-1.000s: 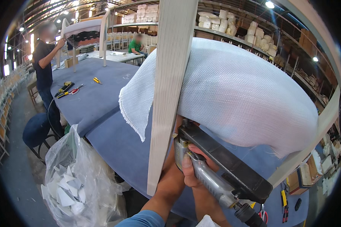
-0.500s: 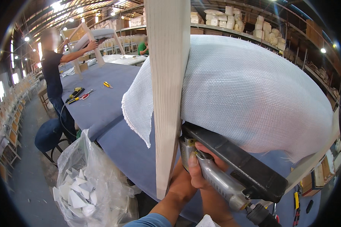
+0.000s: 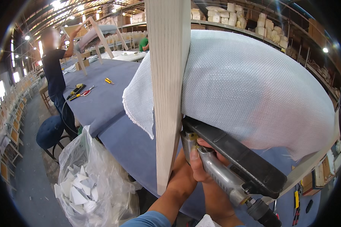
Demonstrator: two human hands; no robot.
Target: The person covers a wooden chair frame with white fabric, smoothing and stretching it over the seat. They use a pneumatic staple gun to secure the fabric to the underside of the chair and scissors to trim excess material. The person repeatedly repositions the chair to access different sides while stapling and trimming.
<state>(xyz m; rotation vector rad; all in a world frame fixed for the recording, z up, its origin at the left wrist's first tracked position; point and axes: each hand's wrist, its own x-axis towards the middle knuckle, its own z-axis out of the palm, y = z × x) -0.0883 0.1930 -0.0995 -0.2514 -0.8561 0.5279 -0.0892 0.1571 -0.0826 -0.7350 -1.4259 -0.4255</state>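
My right hand [image 3: 200, 165] is wrapped round the silver body of a pneumatic staple gun [image 3: 219, 172], its thumb on the near side. The gun's long black magazine [image 3: 238, 159] slants down to the right, and its nose end sits against the underside of the pale fabric, beside a whitewashed wooden chair leg [image 3: 169, 90]. Light blue-white woven fabric [image 3: 250, 90] covers the rounded chair part, with a loose frayed flap left of the leg. My left hand reaches in behind the leg and gun; only its wrist [image 3: 183, 176] shows, the fingers being hidden.
A clear plastic bag [image 3: 113, 181] of white scraps stands lower left. On the blue-grey covered table [image 3: 113, 90] lie red-handled scissors [image 3: 81, 94], a yellow cutter [image 3: 108, 81] and more tools. A co-worker [image 3: 53, 72] stands beside an upturned chair [image 3: 98, 36]. A dark round stool [image 3: 52, 130] is nearby.
My view has shifted slightly; the staple gun stays at nearly the same spot by the leg. The co-worker's arms have moved, and their chair is tilted differently.
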